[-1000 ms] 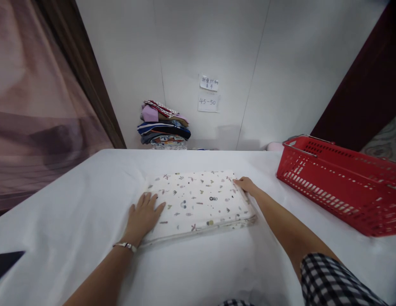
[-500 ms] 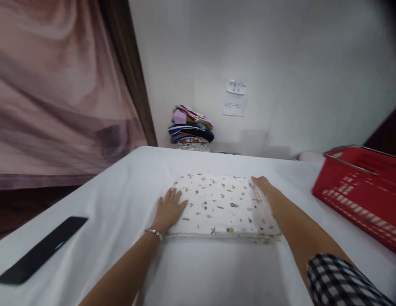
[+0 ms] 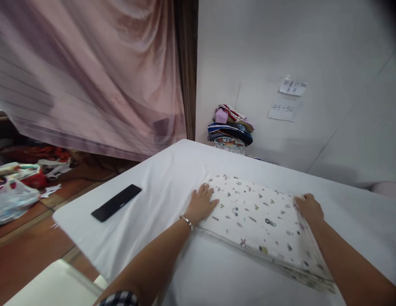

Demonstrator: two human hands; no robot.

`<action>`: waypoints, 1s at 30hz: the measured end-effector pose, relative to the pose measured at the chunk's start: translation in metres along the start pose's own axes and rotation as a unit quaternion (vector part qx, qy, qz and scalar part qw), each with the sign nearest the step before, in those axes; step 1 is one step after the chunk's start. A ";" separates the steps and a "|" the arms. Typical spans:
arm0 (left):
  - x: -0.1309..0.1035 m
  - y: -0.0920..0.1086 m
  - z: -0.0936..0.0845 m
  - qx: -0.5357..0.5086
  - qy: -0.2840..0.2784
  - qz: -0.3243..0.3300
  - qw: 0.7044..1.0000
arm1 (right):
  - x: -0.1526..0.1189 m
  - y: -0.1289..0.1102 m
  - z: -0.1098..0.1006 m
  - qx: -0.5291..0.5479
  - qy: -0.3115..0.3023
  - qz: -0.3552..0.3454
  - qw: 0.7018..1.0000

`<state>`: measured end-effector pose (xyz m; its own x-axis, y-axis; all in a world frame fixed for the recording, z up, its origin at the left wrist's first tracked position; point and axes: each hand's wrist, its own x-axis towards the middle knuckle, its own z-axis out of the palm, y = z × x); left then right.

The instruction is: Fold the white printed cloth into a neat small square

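A folded white cloth (image 3: pixel 249 216) printed with small plant and rainbow figures lies in several layers on the white-covered table (image 3: pixel 146 238). My left hand (image 3: pixel 202 204), a bracelet at its wrist, rests flat on the cloth's left edge with the fingers spread. At the far right corner, my right hand (image 3: pixel 310 209) is closed on the cloth's edge, its fingertips partly hidden. Left of my left hand, a flat black slab (image 3: pixel 116 202) lies on the table by itself.
Folded fabrics (image 3: pixel 231 127) are stacked beyond the table's far edge, by a wall with two paper notes (image 3: pixel 284 109). A pink curtain (image 3: pixel 130 76) hangs at the left. Plastic bags (image 3: pixel 14 195) lie on the floor, and a pale stool-like seat (image 3: pixel 54 287) stands front left.
My view has turned left, so the red basket has left the picture and the floor at left has appeared. Both hands keep their places on the cloth.
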<state>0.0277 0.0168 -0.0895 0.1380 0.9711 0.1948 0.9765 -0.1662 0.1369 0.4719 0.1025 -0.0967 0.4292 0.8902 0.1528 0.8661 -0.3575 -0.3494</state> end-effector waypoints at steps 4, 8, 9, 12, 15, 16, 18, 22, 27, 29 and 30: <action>-0.002 0.000 0.005 -0.012 0.016 0.002 1.000 | -0.001 -0.004 -0.001 -0.057 -0.007 -0.002 0.998; -0.003 0.004 0.004 -0.039 0.032 0.000 0.999 | -0.008 -0.039 -0.004 -0.095 0.057 -0.165 0.980; -0.003 0.004 0.002 -0.053 0.034 0.001 0.998 | -0.012 -0.056 -0.002 -0.083 0.060 -0.219 0.970; 0.001 -0.001 -0.011 -0.113 0.044 -0.020 0.992 | -0.037 -0.119 0.012 -0.025 0.023 -0.314 0.949; 0.004 -0.017 -0.027 -0.182 0.025 -0.112 0.977 | -0.068 -0.173 0.032 -0.017 -0.055 -0.344 0.937; 0.004 -0.024 -0.030 -0.199 0.005 -0.148 0.969 | -0.076 -0.184 0.038 -0.032 -0.091 -0.336 0.937; 0.003 -0.036 -0.034 -0.217 -0.035 -0.195 0.956 | -0.088 -0.198 0.047 -0.067 -0.149 -0.313 0.936; 0.002 -0.045 -0.033 -0.226 -0.060 -0.206 0.950 | -0.100 -0.217 0.048 -0.066 -0.135 -0.292 0.945; 0.001 -0.038 -0.026 -0.243 -0.024 -0.204 0.948 | -0.114 -0.280 0.044 0.005 -0.111 -0.292 0.950; 0.000 -0.036 -0.023 -0.251 0.007 -0.185 0.950 | -0.116 -0.308 0.048 0.005 -0.120 -0.276 0.954; 0.000 -0.035 -0.021 -0.252 0.023 -0.173 0.952 | -0.116 -0.321 0.050 0.002 -0.125 -0.266 0.956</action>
<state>-0.0099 0.0187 -0.0739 -0.1965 0.9760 0.0933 0.7572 0.0907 0.6469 0.1310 0.1281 -0.0490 -0.1468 0.9856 0.0835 0.9433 0.1649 -0.2880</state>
